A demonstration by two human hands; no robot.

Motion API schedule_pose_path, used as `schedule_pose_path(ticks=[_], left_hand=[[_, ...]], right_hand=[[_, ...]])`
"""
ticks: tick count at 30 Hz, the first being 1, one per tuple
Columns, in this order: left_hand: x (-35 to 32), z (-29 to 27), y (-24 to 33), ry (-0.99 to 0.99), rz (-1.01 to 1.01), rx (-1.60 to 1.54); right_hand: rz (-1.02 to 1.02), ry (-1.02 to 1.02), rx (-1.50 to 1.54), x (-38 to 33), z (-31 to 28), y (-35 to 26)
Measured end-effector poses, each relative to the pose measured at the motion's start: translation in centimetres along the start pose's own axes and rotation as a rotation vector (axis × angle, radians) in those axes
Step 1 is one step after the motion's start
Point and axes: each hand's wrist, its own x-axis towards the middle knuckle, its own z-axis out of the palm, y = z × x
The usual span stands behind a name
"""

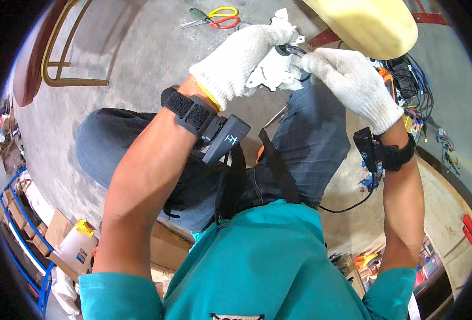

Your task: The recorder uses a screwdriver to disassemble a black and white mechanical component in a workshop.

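Two gloved hands: left hand [241, 58] and right hand [350, 82] both grasp one white part [272, 69]; two scissors [214, 18] lie beyond.

We observe both forearms raised from the lower edge, bare, each with a black strap at the wrist. Our left hand [244, 56], in a white knit glove, is curled closed. Our right hand [350, 82], gloved alike, pinches at the fingertips beside it.

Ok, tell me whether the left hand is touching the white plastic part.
Touching. The head view shows the gloved left hand wrapped around the white plastic part, fingers over its top, with no gap between them.
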Motion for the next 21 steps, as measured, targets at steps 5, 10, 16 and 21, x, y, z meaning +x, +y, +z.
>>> schedule_pose_path(ticks=[5,10,16,21], left_hand=[[-0.1,0.3,-0.3,-0.017,0.034,-0.11],[-0.9,0.4,-0.1,-0.056,0.014,-0.028],[-0.1,-0.4,-0.8,-0.054,0.049,-0.051],[0.0,-0.4,-0.7,-0.025,-0.009,0.05]], right_hand=[[-0.025,-0.017,-0.11,0.3,0.1,-0.2],[-0.044,0.007,-0.054,0.0,0.6,0.0],[-0.053,-0.011,-0.14,0.0,0.7,-0.6],[-0.095,0.009,-0.218,0.1,1.0,-0.5]])
